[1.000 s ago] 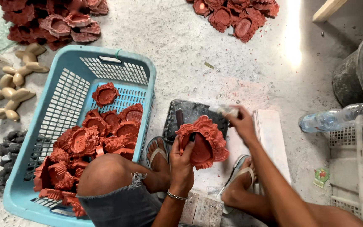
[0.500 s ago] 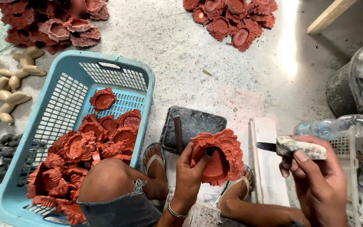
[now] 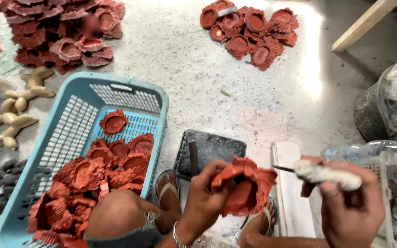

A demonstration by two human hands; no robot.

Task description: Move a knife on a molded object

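Left hand (image 3: pixel 203 197) clamped on red clay piece (image 3: pixel 244 188), held above feet beside basket (image 3: pixel 70 138). Right hand (image 3: pixel 350 202) wrapped round knife (image 3: pixel 325 173). Best: steady piece, trim edges with light strokes.

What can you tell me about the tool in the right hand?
The tool is a short knife-like scraper. Its handle looks wrapped in whitish, dust-caked cloth or tape with red smears, and a thin dark blade sticks out of the end, pointing left toward the red flower-shaped piece in the left hand. It lies roughly level, the right hand closed around the handle. The blade tip stands just short of the red piece, not touching it.
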